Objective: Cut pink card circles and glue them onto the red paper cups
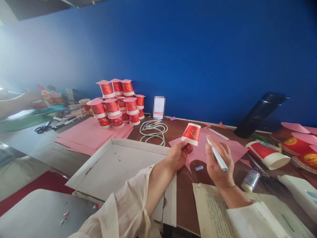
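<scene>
In my left hand (179, 154) is a red and white paper cup (192, 133), turned upside down and pinched near its white rim. My right hand (220, 163), just to the right, grips a white marker (218, 155) with its tip pointing up toward the cup but apart from it. Under and behind both hands lies a pink paper sheet (205, 148) with cut edges. A small purple cap (198, 168) rests on the table between my wrists. Close to my right wrist stands a small jar (250, 180) with a purple label, tilted in view.
Stacked red cups (111, 107) with pink paper tops stand left on pink sheets (86, 134). A white cardboard box lid (123, 162) lies below them, a coiled cable (153, 130) behind. Right are a dark bottle (260, 114), a lying cup (267, 155) and printed papers (210, 208). Another person's arm (17, 104) reaches in far left.
</scene>
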`<state>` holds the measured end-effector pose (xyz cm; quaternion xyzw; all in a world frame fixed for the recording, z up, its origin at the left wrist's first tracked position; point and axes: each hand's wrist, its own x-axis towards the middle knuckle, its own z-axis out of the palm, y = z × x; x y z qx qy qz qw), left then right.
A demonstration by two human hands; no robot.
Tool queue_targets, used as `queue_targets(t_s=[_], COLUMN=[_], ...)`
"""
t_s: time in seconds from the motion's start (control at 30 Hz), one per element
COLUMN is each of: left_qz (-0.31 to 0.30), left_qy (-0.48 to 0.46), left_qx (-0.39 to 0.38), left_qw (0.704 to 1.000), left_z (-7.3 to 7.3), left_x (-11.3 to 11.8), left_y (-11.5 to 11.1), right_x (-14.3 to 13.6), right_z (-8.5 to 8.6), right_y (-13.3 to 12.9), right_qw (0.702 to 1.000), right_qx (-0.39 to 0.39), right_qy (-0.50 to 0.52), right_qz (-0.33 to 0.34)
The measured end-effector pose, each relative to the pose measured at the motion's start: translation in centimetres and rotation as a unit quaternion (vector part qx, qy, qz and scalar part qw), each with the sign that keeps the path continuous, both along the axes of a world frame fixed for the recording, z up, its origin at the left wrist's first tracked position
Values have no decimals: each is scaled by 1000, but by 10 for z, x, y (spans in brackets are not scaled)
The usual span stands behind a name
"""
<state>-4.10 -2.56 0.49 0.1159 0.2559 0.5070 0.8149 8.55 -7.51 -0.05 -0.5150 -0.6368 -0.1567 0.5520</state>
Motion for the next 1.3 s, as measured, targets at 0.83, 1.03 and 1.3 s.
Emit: queue_targets(t_s=[0.83,1.03,1.3], left_qz=[-25,-28,-27], left_qy=[-15,-9,-1], left_qx=[8,15,46], left_qw=[1000,999,999], left_z=[-6,-4,-5], left_x=[7,8,10], left_y=[-2,-3,-4], right_x=[-12,-15,-14], right_z=[-3,-4,-4], right_y=[0,0,2], right_qw=[997,997,997], right_qx=[-63,-58,-60], right_qy=[49,36,27], right_qz=[-19,-22,-33])
